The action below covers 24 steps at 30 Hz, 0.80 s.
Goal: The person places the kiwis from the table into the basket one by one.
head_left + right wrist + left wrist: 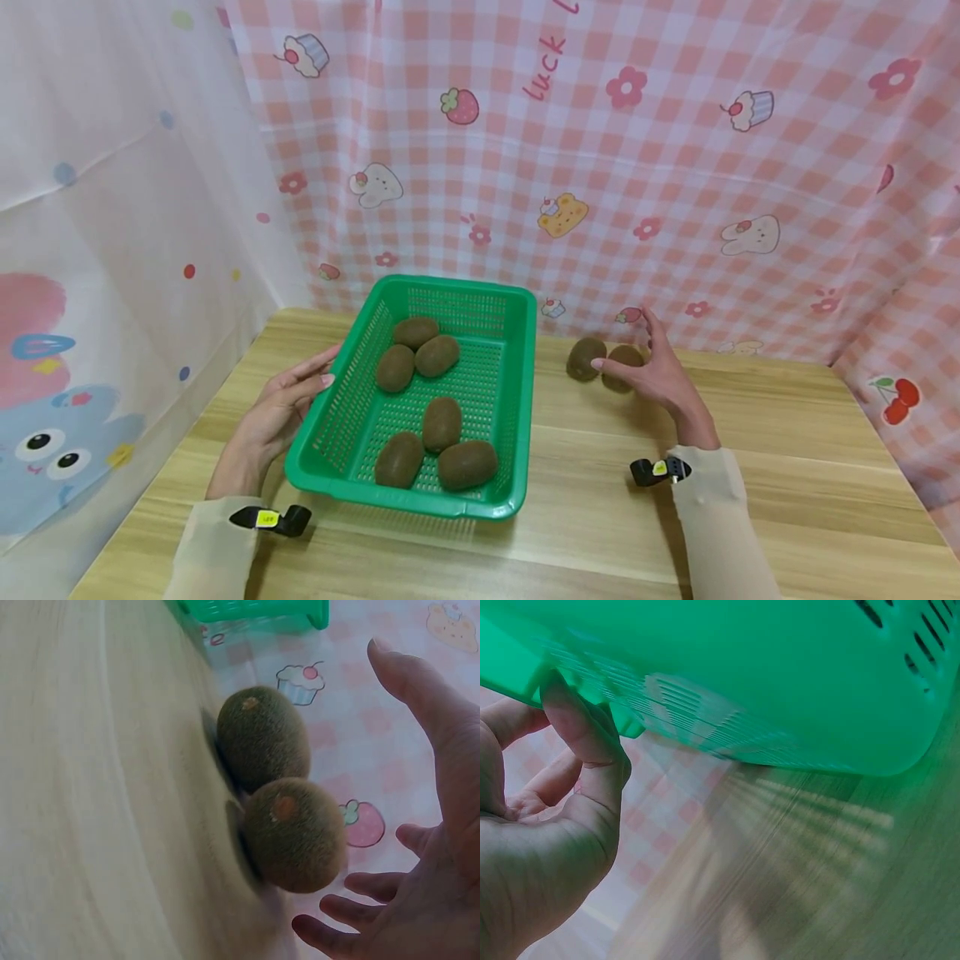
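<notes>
A green plastic basket (522, 400) stands on the table with two groups of brown kiwis in it, one group at the back left and one at the front (442, 425). My left hand (281, 408) holds the basket's left rim; bent fingers touch that rim in the left wrist view. My right hand (660, 375) is spread beside two more kiwis outside the basket, a left one (585, 360) and a right one (621, 367). In the right wrist view the two kiwis (262, 739) lie side by side, and the hand's thumb and fingers stand apart from them.
A wooden table (585, 525) lies beneath everything. Behind it hangs a pink checked cloth (510, 158) with cartoon prints, close to the two loose kiwis. A white printed cloth (150, 250) hangs on the left.
</notes>
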Tool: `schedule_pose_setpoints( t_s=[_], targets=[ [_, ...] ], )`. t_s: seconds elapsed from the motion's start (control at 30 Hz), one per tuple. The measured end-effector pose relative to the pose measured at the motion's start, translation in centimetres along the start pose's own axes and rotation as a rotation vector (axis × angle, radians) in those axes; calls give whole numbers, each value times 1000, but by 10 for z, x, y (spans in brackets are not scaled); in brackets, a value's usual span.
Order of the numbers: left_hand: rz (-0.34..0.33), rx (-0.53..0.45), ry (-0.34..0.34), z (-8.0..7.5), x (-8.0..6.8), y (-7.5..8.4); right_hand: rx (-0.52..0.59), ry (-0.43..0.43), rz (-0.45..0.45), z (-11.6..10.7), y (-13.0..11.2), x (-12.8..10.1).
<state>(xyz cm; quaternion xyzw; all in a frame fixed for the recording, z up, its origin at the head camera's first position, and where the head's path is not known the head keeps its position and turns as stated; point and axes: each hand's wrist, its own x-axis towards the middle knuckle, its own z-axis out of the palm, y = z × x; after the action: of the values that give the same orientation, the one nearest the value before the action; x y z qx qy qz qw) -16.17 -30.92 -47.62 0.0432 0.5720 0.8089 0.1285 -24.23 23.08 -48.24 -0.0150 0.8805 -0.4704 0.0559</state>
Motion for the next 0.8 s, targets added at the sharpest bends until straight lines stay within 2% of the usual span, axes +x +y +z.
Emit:
schedule_pose_setpoints(
  t_s=[0.23,0.47,0.8],
  targets=[
    [4,-17,-8,0,1,-1,38,-37,34,1,11,3],
    [-1,-20,-4,1,1,0,60,-62,-4,3,17,3],
    [9,-26,-6,0,1,-1,60,-44,-11,7,20,4]
  ],
)
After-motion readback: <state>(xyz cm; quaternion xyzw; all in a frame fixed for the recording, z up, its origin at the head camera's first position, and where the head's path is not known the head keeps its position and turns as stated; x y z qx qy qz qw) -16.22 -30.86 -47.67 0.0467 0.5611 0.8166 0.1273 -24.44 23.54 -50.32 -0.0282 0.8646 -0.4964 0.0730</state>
